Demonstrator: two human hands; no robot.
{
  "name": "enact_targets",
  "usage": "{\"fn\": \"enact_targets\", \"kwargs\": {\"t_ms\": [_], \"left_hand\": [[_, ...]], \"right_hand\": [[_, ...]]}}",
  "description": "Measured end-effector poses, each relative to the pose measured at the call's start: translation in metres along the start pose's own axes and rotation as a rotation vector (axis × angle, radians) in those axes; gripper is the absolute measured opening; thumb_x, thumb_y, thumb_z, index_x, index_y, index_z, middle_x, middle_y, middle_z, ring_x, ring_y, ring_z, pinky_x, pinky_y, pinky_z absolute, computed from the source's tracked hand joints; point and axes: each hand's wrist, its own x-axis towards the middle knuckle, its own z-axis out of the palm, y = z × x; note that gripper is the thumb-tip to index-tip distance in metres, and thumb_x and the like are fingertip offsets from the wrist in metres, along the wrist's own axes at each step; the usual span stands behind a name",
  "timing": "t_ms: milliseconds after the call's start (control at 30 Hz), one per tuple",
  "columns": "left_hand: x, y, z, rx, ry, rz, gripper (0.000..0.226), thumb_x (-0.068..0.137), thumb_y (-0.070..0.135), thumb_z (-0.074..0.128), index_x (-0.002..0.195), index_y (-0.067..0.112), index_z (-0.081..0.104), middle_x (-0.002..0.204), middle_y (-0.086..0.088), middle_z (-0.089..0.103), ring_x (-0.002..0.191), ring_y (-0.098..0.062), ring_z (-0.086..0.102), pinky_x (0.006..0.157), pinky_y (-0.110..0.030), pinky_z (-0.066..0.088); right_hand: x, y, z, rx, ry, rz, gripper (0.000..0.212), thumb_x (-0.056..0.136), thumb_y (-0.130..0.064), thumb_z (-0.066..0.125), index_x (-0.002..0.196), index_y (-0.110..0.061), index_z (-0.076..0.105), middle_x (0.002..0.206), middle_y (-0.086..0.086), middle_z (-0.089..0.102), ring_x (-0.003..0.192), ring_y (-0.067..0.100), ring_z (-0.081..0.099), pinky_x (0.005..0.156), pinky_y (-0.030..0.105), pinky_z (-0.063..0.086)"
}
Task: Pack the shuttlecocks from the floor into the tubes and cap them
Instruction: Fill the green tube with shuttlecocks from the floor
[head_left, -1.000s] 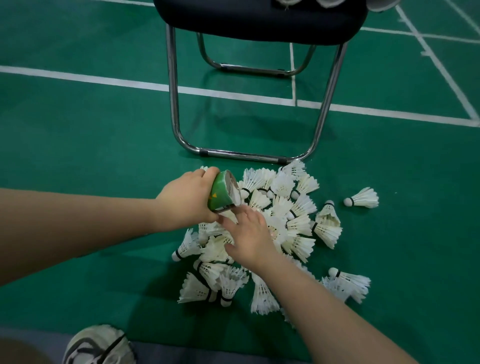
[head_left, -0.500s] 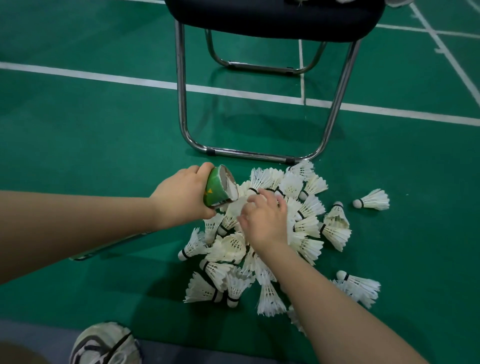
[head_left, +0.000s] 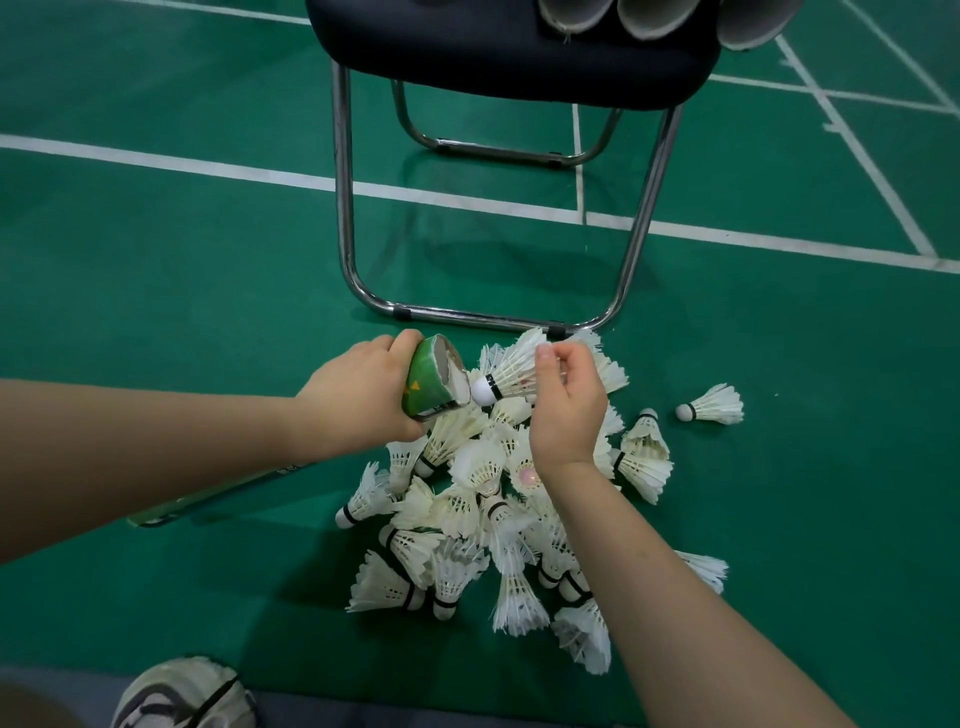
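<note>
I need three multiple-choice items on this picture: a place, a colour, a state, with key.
1. Where is the single shuttlecock relative to the pile? A. right B. left C. on top
2. What colour is the tube in the left hand? A. red B. green C. blue
3. The shuttlecock in the right hand is: A. deep inside the tube B. back on the pile C. cork-first at the tube's open mouth
Key: 1 A, it sits alone right of the pile; 2 B, green wall; 3 C, white cork at the rim, feathers outside.
</note>
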Motion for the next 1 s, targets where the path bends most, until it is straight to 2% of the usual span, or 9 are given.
{"fn": "enact_targets", "kwargs": {"t_ms": [133,200,333,433,567,667,767,900,1000], "left_hand": [[-0.003,-0.001,-0.001,0.02,-0.008,-0.001,0.082,0.067,0.041,0.074,0.133,0.02,0.03,0.112,-0.002,0.052,0.099,-0.02,0.05,0.08,-0.036,0.049],[-0.005,0.0,0.0,0.032,-0.023,0.005,0.081,0.066,0.041,0.074,0.132,0.02,0.031,0.111,-0.001,0.052,0.099,-0.02,0.05,0.081,-0.037,0.05],[-0.004,0.005,-0.001,0.019,-0.013,0.026,0.079,0.065,0.041,0.074,0.129,0.02,0.033,0.108,-0.001,0.053,0.096,-0.02,0.051,0.08,-0.037,0.05],[-0.002,0.005,-0.004,-0.01,0.001,0.011,0.082,0.066,0.039,0.074,0.132,0.016,0.032,0.114,-0.004,0.053,0.102,-0.023,0.052,0.081,-0.036,0.048],[-0.006,0.005,-0.001,0.013,-0.025,0.065,0.081,0.068,0.037,0.072,0.134,0.015,0.03,0.113,-0.005,0.051,0.103,-0.024,0.05,0.085,-0.04,0.048],[-0.011,0.014,0.003,0.119,-0.08,0.119,0.078,0.073,0.03,0.068,0.136,0.017,0.026,0.118,-0.004,0.047,0.105,-0.023,0.047,0.083,-0.039,0.046],[-0.007,0.012,0.003,0.161,-0.091,0.117,0.076,0.072,0.033,0.068,0.134,0.02,0.027,0.117,-0.002,0.047,0.105,-0.023,0.047,0.081,-0.038,0.045],[0.004,0.004,0.0,0.063,-0.065,0.051,0.078,0.065,0.039,0.073,0.128,0.019,0.032,0.108,-0.003,0.05,0.097,-0.022,0.048,0.08,-0.041,0.049],[0.007,0.003,0.001,0.034,-0.086,0.015,0.078,0.065,0.039,0.075,0.127,0.019,0.032,0.104,-0.003,0.051,0.093,-0.021,0.048,0.079,-0.042,0.051]], "right_hand": [[-0.001,-0.005,0.003,-0.112,0.038,-0.094,0.021,0.094,-0.038,0.043,0.076,-0.029,0.048,0.065,-0.011,0.049,0.069,0.017,0.048,0.068,0.037,0.044],[-0.003,-0.012,0.008,-0.142,-0.013,-0.137,0.02,0.094,-0.04,0.042,0.082,-0.027,0.051,0.071,-0.009,0.055,0.074,0.022,0.054,0.072,0.041,0.047],[-0.01,-0.038,0.019,-0.096,-0.416,0.089,0.021,0.097,-0.031,0.043,0.092,-0.019,0.059,0.088,-0.002,0.062,0.079,0.014,0.058,0.065,0.026,0.046],[-0.007,-0.051,0.012,-0.053,-0.784,0.226,0.027,0.094,-0.039,0.048,0.1,-0.019,0.064,0.099,-0.001,0.065,0.093,0.014,0.059,0.077,0.025,0.043],[0.001,-0.062,-0.003,-0.171,-1.158,0.257,0.018,0.088,-0.027,0.059,0.102,-0.017,0.064,0.1,-0.007,0.063,0.089,-0.001,0.054,0.076,0.016,0.038],[-0.002,-0.055,0.005,-0.346,-1.273,0.237,0.024,0.083,-0.013,0.063,0.104,-0.002,0.061,0.095,0.004,0.058,0.083,0.013,0.051,0.075,0.02,0.041],[-0.008,-0.043,0.02,-0.219,-1.179,0.251,0.013,0.073,-0.011,0.065,0.083,-0.004,0.06,0.082,0.006,0.055,0.078,0.017,0.05,0.075,0.033,0.043],[-0.003,-0.028,0.02,0.185,-0.607,0.268,0.01,0.082,-0.016,0.057,0.076,-0.012,0.064,0.076,0.001,0.06,0.069,0.008,0.056,0.065,0.017,0.048],[0.003,-0.005,0.009,-0.114,-0.348,0.191,0.014,0.09,-0.017,0.051,0.083,-0.015,0.064,0.077,-0.005,0.062,0.06,0.005,0.051,0.061,0.022,0.042]]}}
